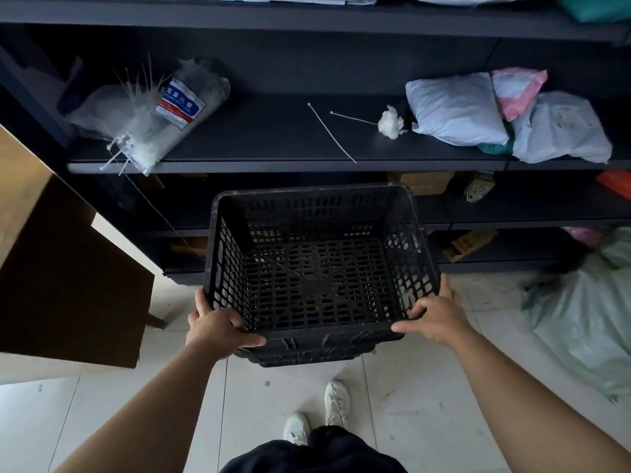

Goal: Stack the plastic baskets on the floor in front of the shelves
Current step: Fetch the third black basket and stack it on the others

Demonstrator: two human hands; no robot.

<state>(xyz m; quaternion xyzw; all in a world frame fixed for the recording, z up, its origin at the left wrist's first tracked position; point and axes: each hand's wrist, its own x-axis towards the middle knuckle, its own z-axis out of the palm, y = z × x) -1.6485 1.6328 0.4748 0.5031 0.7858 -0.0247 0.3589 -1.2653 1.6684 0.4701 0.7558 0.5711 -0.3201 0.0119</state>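
Note:
A black plastic basket (317, 203) with slotted walls and a grid bottom is in the middle of the head view, in front of the dark shelves (273, 165). My left hand (218, 327) grips its near left corner, thumb over the near rim. My right hand (435, 314) grips the near right corner, thumb along the rim. Under the near edge more black basket rims (307, 355) show, nested beneath the top one. Whether the top basket sits fully down in them I cannot tell.
A brown cardboard box (68, 274) stands close on the left. A pale green sack (587, 322) lies on the floor at the right. Cable ties in a bag (153, 121) and parcels (478, 110) lie on the shelf. My white shoes (336, 401) stand on the tiled floor.

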